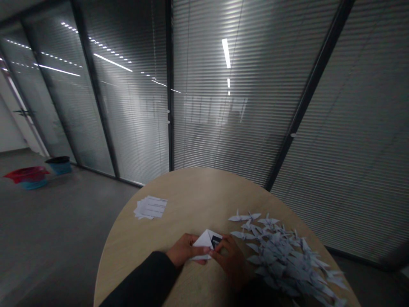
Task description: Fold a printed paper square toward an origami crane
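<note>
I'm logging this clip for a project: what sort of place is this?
Probably an office meeting room: a round wood-toned table, glass partition walls with blinds, and a small stack of printed paper sheets.

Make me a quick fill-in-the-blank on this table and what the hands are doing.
The heap on the wooden table is made of folded paper ____.
The left hand and right hand both hold one folded sheet, which is mostly ____.
The stack of printed sheets lies on the ____ side of the table, across from the heap.
The left sleeve is ____.

Missing words: cranes, white, left, black.
</note>
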A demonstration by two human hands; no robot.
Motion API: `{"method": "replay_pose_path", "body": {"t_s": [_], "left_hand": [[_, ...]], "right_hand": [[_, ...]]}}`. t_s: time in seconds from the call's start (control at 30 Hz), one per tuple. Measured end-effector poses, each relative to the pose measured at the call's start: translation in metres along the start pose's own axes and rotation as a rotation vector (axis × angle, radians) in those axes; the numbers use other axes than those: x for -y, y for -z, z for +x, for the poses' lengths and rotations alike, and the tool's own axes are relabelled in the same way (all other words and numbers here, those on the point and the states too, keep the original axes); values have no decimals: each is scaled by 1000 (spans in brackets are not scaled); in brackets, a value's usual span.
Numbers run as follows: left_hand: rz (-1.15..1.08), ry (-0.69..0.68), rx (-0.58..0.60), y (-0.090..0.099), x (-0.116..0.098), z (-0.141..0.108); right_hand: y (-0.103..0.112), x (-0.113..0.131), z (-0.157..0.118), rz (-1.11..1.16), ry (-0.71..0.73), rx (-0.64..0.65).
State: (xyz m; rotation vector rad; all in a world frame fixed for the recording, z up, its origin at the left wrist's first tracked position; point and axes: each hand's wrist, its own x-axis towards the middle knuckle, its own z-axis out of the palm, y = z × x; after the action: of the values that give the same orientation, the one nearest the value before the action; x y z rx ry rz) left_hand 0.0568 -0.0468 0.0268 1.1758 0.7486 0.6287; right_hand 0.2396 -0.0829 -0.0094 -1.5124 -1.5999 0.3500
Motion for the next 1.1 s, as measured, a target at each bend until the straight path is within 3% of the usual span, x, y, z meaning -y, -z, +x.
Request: {"method": "replay_pose_path", "body": {"t_s": [0.27, 0.43, 0.63, 1.1], "left_hand": [[-18, -1, -60, 1, 5, 4], [-14, -13, -19, -1, 3, 2], [28, -28, 27, 2, 5, 3], [50, -37, 78, 1, 3, 1]], "right_hand": [[7, 18, 0, 37, -124, 35], [3, 13, 0, 262, -273, -5], [1, 8, 1, 524, -324, 110], [-2, 9, 3, 689, -339, 84]]}}
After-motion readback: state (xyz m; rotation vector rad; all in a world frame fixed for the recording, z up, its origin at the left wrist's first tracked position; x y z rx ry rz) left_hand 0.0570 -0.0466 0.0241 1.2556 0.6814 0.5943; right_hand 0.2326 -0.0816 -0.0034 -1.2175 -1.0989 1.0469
